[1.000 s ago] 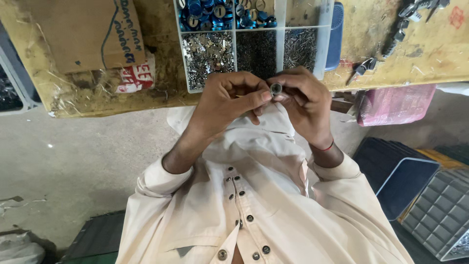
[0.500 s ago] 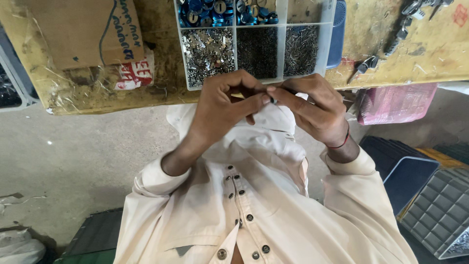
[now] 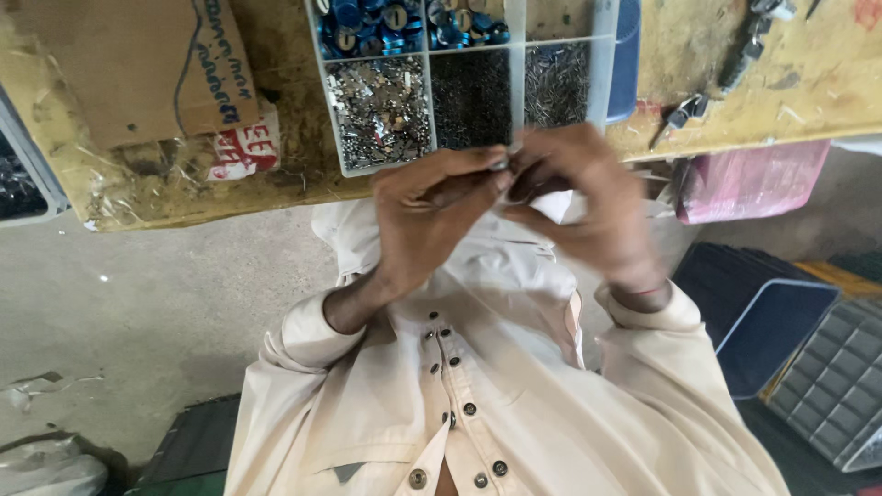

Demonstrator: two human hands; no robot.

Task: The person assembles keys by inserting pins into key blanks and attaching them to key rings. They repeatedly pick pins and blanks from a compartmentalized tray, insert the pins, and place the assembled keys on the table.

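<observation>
1. While both hands meet at the upper middle of the head view, the left hand (image 3: pixel 432 216) and the right hand (image 3: pixel 579 207) pinch one small metal part (image 3: pixel 503 163) between their fingertips; the left fingers (image 3: pixel 478 174) are clenched on it from the left of the frame, and the right fingers (image 3: pixel 537 165) curl round it from the right. The part is too small and blurred to tell its kind. It is held just below the lower edge of the compartment box.
2. The clear plastic compartment box (image 3: pixel 602 55) lies on the wooden tabletop (image 3: pixel 827 83) at the top centre of the frame.
   - Its upper compartments hold blue round caps (image 3: pixel 367 28) with pale centres.
   - The lower left compartment holds shiny silver metal pieces (image 3: pixel 381 106), heaped loosely.
   - The lower middle compartment holds fine dark pins (image 3: pixel 470 96).
   - The lower right compartment holds thin grey pins (image 3: pixel 556 83).
3. A brown cardboard sheet (image 3: pixel 119 64) with handwriting lies at the upper left, a red and white label (image 3: pixel 241 149) just beside its lower corner.
4. A pink bag (image 3: pixel 749 179) hangs under the tabletop edge at the upper right.
5. Dark blue crates (image 3: pixel 753 303) and a grey ribbed crate (image 3: pixel 841 386) stand at the lower right on the floor.
6. The person's cream buttoned shirt (image 3: pixel 496 404) fills the lower centre.
</observation>
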